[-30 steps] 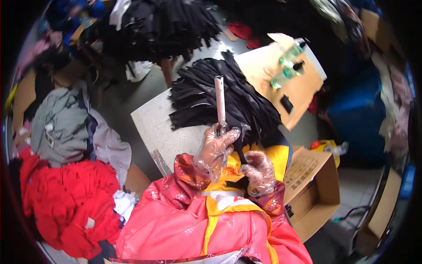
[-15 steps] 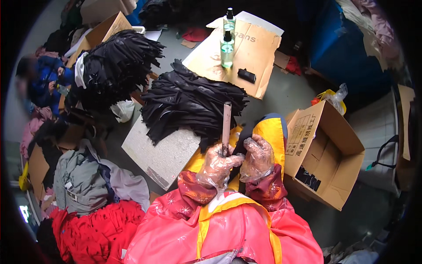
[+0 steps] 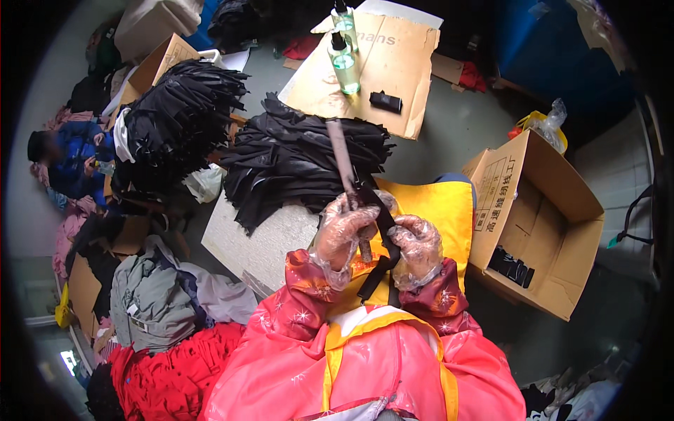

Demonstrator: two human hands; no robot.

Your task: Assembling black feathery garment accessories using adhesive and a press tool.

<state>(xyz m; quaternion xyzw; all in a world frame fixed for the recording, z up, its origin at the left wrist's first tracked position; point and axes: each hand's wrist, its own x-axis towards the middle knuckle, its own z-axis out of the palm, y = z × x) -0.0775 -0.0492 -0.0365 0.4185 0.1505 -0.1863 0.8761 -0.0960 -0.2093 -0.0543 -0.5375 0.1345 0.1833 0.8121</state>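
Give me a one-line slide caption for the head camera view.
Gloved left hand grips a long rod while right hand holds a black strap over a yellow-draped lap.

Grey floor (image 3: 460,133), bearing: flattened cardboard sheet (image 3: 393,77); open cardboard box (image 3: 540,224) at right; pale flat board (image 3: 260,242); second cardboard box (image 3: 158,63) at upper left; heaps of clothing, grey (image 3: 151,298) and red (image 3: 172,372), at lower left.
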